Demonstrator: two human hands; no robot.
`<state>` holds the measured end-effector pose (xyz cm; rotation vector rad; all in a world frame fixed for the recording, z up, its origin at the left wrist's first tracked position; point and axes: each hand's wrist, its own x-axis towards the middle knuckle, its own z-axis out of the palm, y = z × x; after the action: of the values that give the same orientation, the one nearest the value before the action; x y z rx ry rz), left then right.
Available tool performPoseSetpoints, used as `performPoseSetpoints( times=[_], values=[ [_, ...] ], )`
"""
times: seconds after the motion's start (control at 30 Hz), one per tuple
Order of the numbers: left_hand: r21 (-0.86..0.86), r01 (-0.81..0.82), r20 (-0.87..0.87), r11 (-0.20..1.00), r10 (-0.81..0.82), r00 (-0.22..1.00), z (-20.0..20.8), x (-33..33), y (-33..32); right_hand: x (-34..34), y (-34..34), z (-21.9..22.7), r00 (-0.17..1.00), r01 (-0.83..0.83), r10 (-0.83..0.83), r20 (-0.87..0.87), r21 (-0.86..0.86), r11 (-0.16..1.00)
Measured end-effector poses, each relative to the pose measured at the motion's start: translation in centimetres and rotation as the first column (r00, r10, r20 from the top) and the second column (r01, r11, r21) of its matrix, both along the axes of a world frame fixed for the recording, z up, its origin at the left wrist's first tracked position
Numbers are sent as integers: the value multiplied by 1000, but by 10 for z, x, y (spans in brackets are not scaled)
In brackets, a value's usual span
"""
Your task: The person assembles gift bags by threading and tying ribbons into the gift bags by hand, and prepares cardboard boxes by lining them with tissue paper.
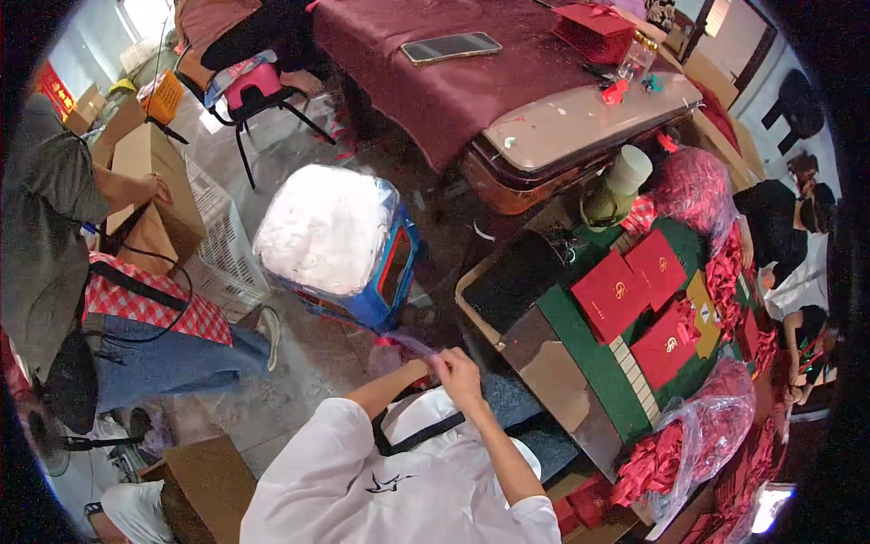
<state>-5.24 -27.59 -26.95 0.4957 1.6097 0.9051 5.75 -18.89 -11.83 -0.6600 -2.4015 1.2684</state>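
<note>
My hands meet in front of my white shirt, over my lap. My right hand point(460, 377) is closed, its fingers pinching a translucent purplish strip point(412, 344) that stretches away to the left, slightly blurred. Just behind it, my left hand point(424, 367) is mostly covered by the right, so its fingers are hidden. Beyond the strip stands a blue box-shaped stool point(394, 272) with a white plastic-wrapped top. To my right, several red paper bags with gold emblems point(612, 295) lie on a green-topped table point(580, 349).
Bundles of red ribbon in clear plastic point(693, 435) crowd the table's right side. A lidded jug point(612, 190) stands at its far corner. Farther off, a maroon cloth point(408, 91) covers another table holding a tablet point(450, 47). A person point(54, 227) stands left beside a cardboard box point(154, 181).
</note>
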Motion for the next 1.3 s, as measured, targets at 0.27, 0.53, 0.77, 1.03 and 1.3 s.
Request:
performPoseSetpoints(
  times=[0.27, 0.53, 0.77, 1.03, 1.3],
  values=[
    [45, 438, -787, 898, -238, 569, 39, -26, -37, 0, 12, -1, 981, 192, -192, 19, -17, 981],
    [123, 37, -922, 992, 101, 374, 131, -24, -73, 9, 17, -8, 969, 240, -241, 47, 24, 970],
    [-318, -35, -909, 947, -294, 297, 25, -61, -123, 1, 12, -7, 971, 233, -232, 66, -6, 973],
    [12, 195, -835, 981, -97, 541, 123, -41, -74, 8, 7, -20, 949, 314, -315, 31, 14, 949],
    [-119, 340, -745, 933, -311, 591, 65, -29, -46, 10, 2, -30, 941, 337, -334, 54, -53, 940]
  ],
)
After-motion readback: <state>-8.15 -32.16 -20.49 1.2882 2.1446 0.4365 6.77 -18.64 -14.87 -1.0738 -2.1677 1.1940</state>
